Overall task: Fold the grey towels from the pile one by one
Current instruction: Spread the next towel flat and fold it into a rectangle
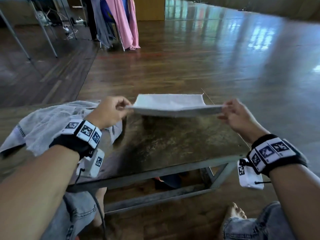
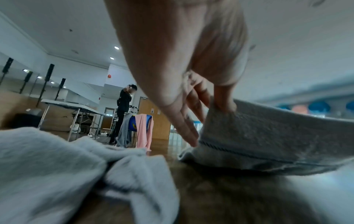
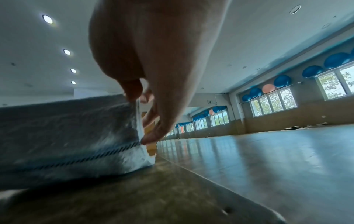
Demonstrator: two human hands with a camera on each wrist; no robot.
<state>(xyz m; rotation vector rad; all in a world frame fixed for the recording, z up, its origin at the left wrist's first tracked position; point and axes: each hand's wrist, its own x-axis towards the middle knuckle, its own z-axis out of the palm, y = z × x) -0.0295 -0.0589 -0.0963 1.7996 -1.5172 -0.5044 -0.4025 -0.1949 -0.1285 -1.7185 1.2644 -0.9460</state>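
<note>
A grey towel (image 1: 171,105), folded over on itself, is stretched between both hands just above the low table (image 1: 173,146). My left hand (image 1: 112,110) pinches its left end, my right hand (image 1: 233,113) pinches its right end. In the left wrist view the thumb and fingers (image 2: 222,98) clamp the towel (image 2: 268,141), whose lower edge touches the tabletop. The right wrist view shows the right hand (image 3: 138,97) nipping the towel's (image 3: 72,136) top corner. The pile of crumpled grey towels (image 1: 52,125) lies on the table's left side, under my left forearm.
The table's far and right edges drop to a shiny wooden floor (image 1: 225,58). A chair draped with pink and grey cloth (image 1: 121,23) stands beyond, with folding tables (image 1: 26,23) at the far left. A person in black (image 2: 123,112) stands behind that chair. My knees are by the table's near edge.
</note>
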